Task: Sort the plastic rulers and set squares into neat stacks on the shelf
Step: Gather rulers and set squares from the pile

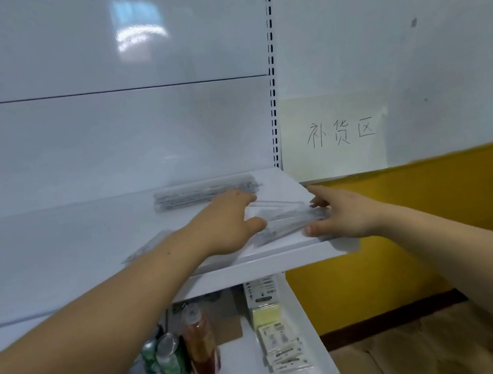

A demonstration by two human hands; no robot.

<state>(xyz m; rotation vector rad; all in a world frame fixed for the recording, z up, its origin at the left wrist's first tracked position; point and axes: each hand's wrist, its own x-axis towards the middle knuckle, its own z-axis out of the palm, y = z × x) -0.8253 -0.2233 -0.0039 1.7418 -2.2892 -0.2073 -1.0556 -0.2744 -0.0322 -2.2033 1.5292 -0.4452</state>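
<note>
A stack of clear plastic rulers (204,191) lies along the back of the white shelf (56,242). Nearer the front right corner sits a pile of clear set squares (287,217). My left hand (228,224) rests on the pile's left side, fingers stretched toward the back and thumb at its near edge. My right hand (337,212) holds the pile's right end, thumb at the near edge and fingers over the far edge. Another clear ruler or set square (149,245) lies on the shelf, partly hidden by my left forearm.
The shelf's front edge (281,261) ends at the right beside a yellow wall (418,226). A slotted upright (272,88) and a handwritten paper sign (336,133) stand behind. The lower shelf holds green cans (168,359), a red bottle (200,342) and boxed goods (278,334).
</note>
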